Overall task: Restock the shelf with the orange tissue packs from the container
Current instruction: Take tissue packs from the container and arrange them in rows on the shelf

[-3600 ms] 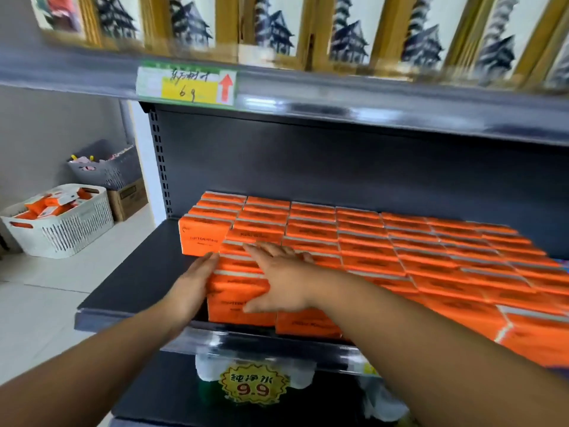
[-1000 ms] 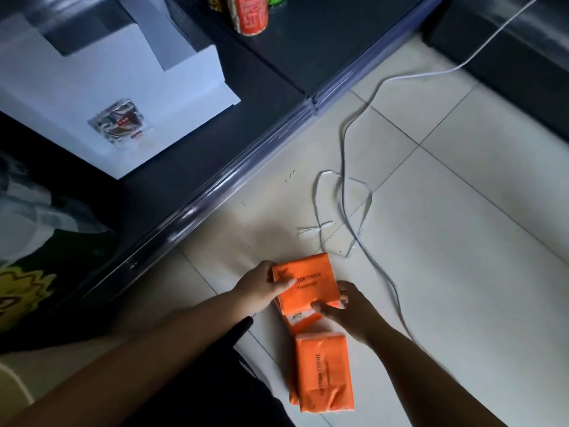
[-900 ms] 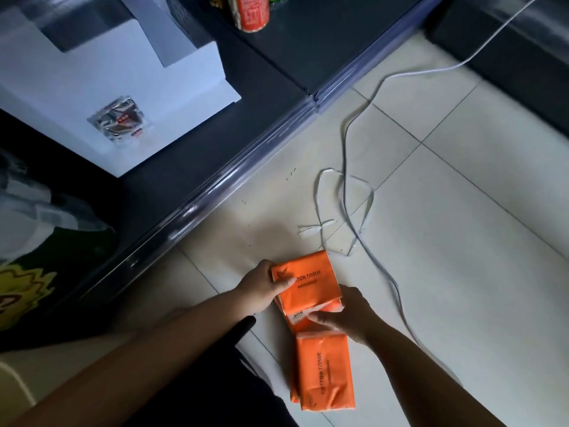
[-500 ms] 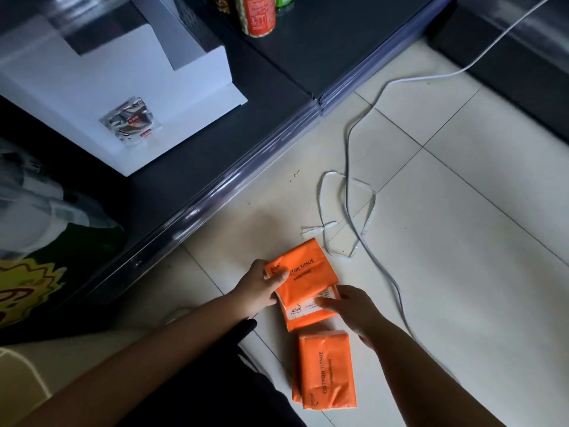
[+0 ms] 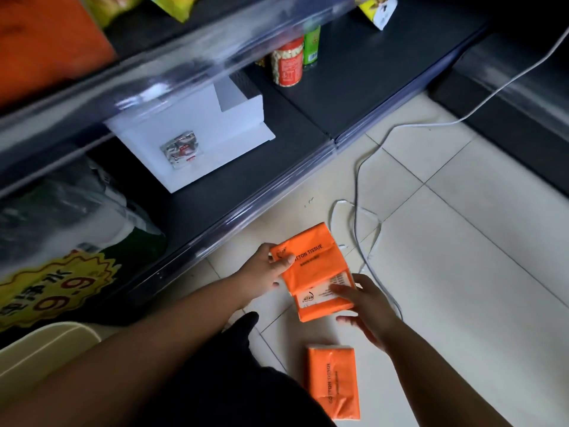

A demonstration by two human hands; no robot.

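Two stacked orange tissue packs are held just above the tiled floor. My left hand grips the top pack's left corner, thumb lying on its printed face. My right hand pinches the right end of the lower pack, thumb on its white label and fingers underneath. A third orange tissue pack lies flat on the floor below my right wrist. The blurred orange mass at the top left sits on the upper shelf. A cream container rim shows at the bottom left.
The dark bottom shelf carries a white box, a red can and wrapped water bottles behind a yellow 9.9 price tag. A white cable loops over the floor right of the packs.
Both hands have raised the two stacked packs away from the pack left on the floor. The view has tilted up, so the upper shelf edge and the price tag now show.
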